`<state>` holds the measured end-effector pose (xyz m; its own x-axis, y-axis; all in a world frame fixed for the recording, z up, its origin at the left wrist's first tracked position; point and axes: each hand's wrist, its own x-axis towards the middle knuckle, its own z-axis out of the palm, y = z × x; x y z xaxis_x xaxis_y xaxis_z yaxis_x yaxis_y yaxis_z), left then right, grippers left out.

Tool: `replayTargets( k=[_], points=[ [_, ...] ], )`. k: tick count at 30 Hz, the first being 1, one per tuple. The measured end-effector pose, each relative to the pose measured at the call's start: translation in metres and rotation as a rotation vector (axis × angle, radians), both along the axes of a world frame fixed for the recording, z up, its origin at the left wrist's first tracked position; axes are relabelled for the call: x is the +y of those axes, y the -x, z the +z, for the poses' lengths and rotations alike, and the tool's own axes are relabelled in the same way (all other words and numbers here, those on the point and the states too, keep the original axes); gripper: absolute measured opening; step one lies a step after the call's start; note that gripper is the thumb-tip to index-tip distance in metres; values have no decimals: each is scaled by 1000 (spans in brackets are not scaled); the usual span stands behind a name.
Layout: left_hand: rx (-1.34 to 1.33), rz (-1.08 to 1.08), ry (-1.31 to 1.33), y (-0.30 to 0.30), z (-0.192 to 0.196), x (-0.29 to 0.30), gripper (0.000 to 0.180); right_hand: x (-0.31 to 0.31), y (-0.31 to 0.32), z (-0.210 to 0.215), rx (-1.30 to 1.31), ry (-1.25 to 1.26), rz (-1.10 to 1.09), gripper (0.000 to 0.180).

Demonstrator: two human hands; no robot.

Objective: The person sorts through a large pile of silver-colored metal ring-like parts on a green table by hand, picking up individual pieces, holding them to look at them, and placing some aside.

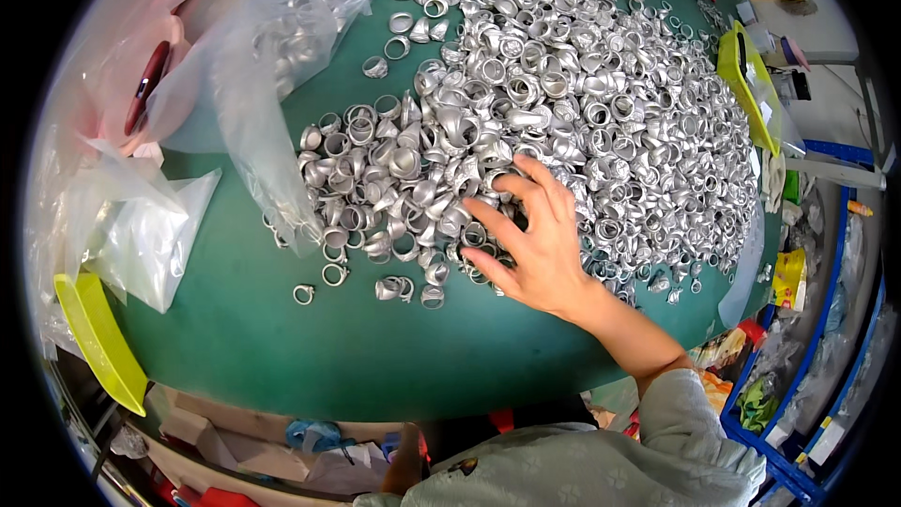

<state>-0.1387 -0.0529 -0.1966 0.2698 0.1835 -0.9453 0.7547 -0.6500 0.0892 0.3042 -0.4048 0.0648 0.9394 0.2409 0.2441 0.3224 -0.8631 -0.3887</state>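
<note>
A large heap of silver-coloured metal rings spreads over the green table. My right hand reaches over the near side of the heap, its fingers spread and curved. The fingertips touch or hover just above the rings, and nothing shows gripped between them. Several loose rings lie apart near the front, among them a single thin ring left of my hand. Of my left arm, only a part hangs below the table's front edge; the left hand itself is hidden.
Clear plastic bags, one with rings in it, cover the left side beside a pink container. A yellow-green tray sits at the left edge, another yellow-green bin at the far right. Blue shelving stands to the right.
</note>
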Motion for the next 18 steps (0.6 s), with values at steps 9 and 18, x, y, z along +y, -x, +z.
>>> replayTargets(
  k=[9, 18],
  points=[
    [25, -69, 31, -22, -15, 35, 39, -2, -13, 5, 16, 137, -165, 46],
    [-40, -129, 62, -58, -48, 57, 35, 15, 64, -12, -24, -119, -54, 21]
  ],
)
